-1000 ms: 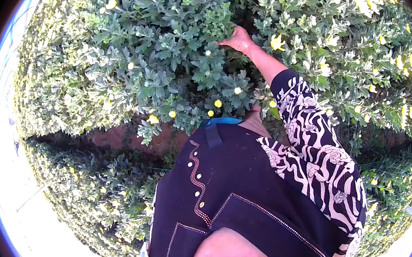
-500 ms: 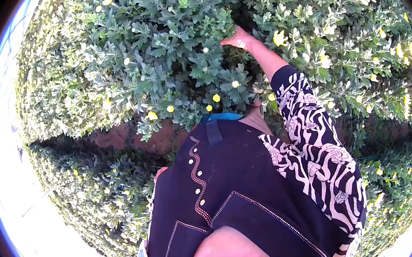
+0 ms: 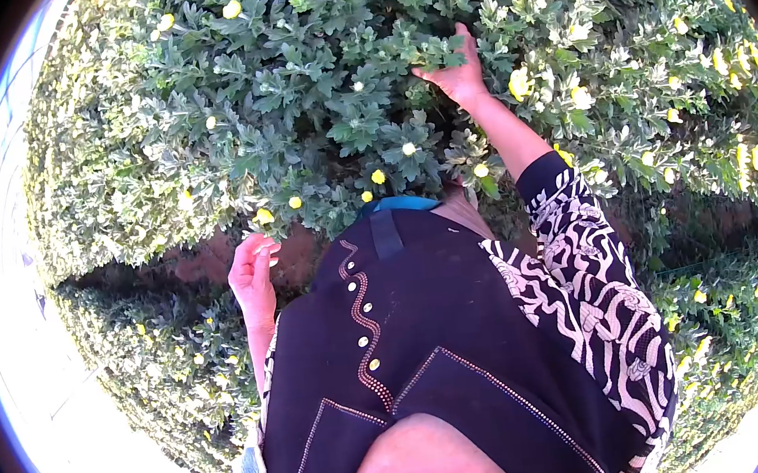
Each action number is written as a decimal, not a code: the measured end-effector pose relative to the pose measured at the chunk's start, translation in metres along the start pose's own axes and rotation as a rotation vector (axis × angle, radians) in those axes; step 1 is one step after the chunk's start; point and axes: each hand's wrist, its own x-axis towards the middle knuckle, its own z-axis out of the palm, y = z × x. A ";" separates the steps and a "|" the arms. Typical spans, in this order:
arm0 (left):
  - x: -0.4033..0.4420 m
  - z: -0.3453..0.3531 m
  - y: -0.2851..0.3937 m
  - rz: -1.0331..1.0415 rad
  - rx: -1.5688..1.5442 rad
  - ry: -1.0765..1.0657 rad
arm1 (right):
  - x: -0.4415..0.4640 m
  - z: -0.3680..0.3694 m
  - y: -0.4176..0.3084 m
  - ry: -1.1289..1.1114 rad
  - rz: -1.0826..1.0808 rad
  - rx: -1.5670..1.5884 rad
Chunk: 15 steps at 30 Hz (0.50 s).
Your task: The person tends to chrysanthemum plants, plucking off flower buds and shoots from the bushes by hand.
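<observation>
Leaves (image 3: pixel 435 49) surround the spread right hand (image 3: pixel 462 81); I cannot tell its grip. The left hand (image 3: pixel 251 273), loosely open, is near a yellow flower (image 3: pixel 264 216) at the near edge of the row (image 3: pixel 123 196). I'd part leaves gently, sparing buds (image 3: pixel 408 149).

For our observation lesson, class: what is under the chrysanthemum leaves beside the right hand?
Dark shade shows beneath the chrysanthemum leaves by the right hand. What lies deeper, and anything the fingers may grip, is hidden by foliage.
</observation>
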 end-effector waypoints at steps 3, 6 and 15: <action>0.007 0.014 0.012 0.009 -0.015 -0.055 | -0.024 -0.002 -0.017 0.178 -0.066 -0.573; 0.007 0.019 0.009 0.008 -0.030 -0.085 | -0.028 -0.015 -0.029 0.277 -0.136 -1.562; -0.007 0.024 0.005 -0.005 -0.009 -0.128 | -0.021 -0.015 -0.010 -0.297 0.148 -0.665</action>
